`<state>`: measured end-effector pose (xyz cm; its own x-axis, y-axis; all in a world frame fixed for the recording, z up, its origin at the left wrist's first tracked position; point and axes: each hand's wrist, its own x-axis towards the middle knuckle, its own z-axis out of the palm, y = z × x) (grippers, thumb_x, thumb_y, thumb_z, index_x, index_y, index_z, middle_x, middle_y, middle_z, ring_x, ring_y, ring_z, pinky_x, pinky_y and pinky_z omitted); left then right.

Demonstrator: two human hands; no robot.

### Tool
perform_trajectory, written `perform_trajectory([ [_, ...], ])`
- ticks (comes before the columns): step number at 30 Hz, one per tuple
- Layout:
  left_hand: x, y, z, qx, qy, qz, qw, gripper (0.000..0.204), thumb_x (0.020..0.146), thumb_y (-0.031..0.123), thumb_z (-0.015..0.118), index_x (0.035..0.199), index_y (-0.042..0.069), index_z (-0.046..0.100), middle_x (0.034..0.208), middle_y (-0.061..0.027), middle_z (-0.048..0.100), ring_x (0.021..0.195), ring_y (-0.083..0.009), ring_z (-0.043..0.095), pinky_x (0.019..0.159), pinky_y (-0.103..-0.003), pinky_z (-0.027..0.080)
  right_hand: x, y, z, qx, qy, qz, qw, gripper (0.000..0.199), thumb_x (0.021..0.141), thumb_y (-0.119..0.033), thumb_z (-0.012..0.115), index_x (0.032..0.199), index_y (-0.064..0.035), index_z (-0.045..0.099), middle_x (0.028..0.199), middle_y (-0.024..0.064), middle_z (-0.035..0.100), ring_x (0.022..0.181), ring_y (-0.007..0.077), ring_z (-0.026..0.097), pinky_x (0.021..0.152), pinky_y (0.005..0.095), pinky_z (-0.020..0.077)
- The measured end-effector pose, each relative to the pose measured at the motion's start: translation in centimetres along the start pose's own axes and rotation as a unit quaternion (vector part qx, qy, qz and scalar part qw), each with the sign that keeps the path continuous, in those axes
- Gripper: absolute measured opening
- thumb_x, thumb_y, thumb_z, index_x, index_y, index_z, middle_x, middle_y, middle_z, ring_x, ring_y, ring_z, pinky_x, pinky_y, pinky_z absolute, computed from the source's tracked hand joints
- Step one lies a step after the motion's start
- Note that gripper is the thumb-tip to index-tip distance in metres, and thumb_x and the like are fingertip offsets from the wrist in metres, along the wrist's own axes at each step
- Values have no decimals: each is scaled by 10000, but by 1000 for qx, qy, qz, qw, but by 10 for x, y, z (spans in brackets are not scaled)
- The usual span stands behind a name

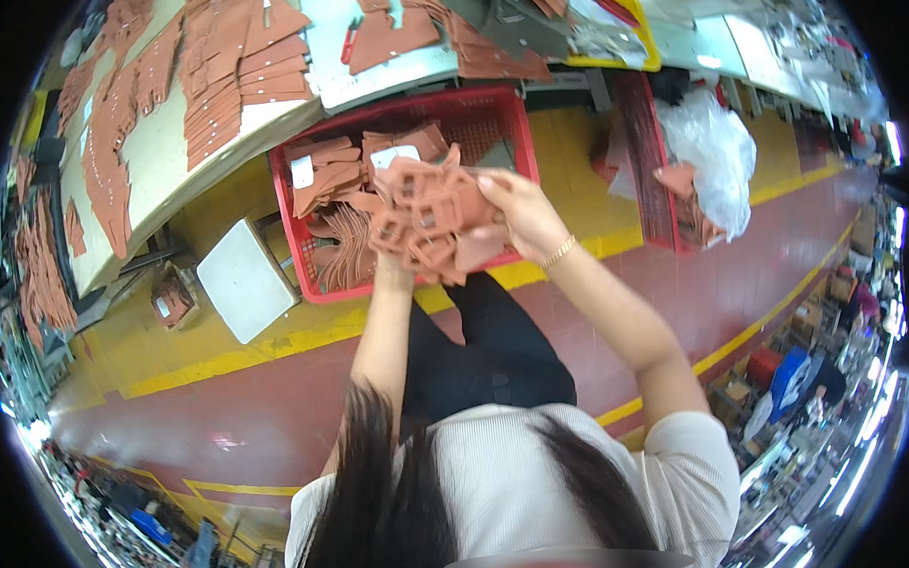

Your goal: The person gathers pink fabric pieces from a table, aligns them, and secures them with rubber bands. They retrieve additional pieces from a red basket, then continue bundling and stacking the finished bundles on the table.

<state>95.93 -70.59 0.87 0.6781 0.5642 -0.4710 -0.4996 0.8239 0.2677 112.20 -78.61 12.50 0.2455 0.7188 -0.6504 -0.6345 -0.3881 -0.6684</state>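
Note:
Both my hands hold a loose bundle of reddish-brown cut pieces (434,213), several with square openings like buckle frames. My right hand (520,214) grips its right side, thumb on top. Under the lower left of the bundle is my left hand (392,274), its fingers mostly hidden by the pieces. The bundle is held above a red plastic crate (296,251). Inside that crate lie stacked brown pieces (333,178) with white tags and a row of curved brown pieces (345,250). Some edges of the bundle are blurred.
A table (161,184) at the left bears rows of brown pieces. Ahead, a worktop (367,85) carries more stacks and a yellow tray (652,47). A white-topped stool (246,281) stands left of the crate. At right, another red crate (656,192) holds clear plastic (715,145).

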Motion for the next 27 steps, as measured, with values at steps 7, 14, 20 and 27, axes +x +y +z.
perform_trajectory([
  [7, -10, 35, 38, 49, -40, 42, 997, 491, 973, 376, 408, 1374, 94, 388, 1339, -106, 484, 1200, -254, 502, 975, -416, 473, -24, -81, 20, -284, -109, 12, 953, 399, 966, -264, 481, 1308, -59, 461, 1097, 98, 582, 665, 160, 648, 514, 297, 586],
  [14, -19, 61, 82, 84, -92, 91, 988, 486, 975, 382, 406, 1362, 88, 394, 1310, -114, 499, 1162, -246, 528, 940, -396, 494, -94, -147, 69, -490, -210, -145, 833, 573, 849, -112, 533, 1397, -121, 366, 744, 126, 644, 573, 190, 656, 570, 334, 556],
  [20, -28, 77, 112, 80, -126, 146, 978, 482, 976, 386, 405, 1352, 83, 398, 1285, -120, 512, 1129, -240, 550, 910, -378, 512, -120, -167, 92, -585, -199, -342, 708, 613, 794, -8, 502, 1377, -169, 406, 687, 111, 628, 582, 192, 638, 546, 326, 515],
  [27, -55, 67, 116, 74, -112, 194, 972, 479, 979, 392, 403, 1340, 78, 404, 1257, -127, 527, 1091, -232, 576, 875, -357, 534, -132, -175, 80, -532, -204, -331, 753, 542, 871, -92, 579, 1381, -127, 399, 1287, 144, 526, 924, 185, 635, 824, 302, 529],
])
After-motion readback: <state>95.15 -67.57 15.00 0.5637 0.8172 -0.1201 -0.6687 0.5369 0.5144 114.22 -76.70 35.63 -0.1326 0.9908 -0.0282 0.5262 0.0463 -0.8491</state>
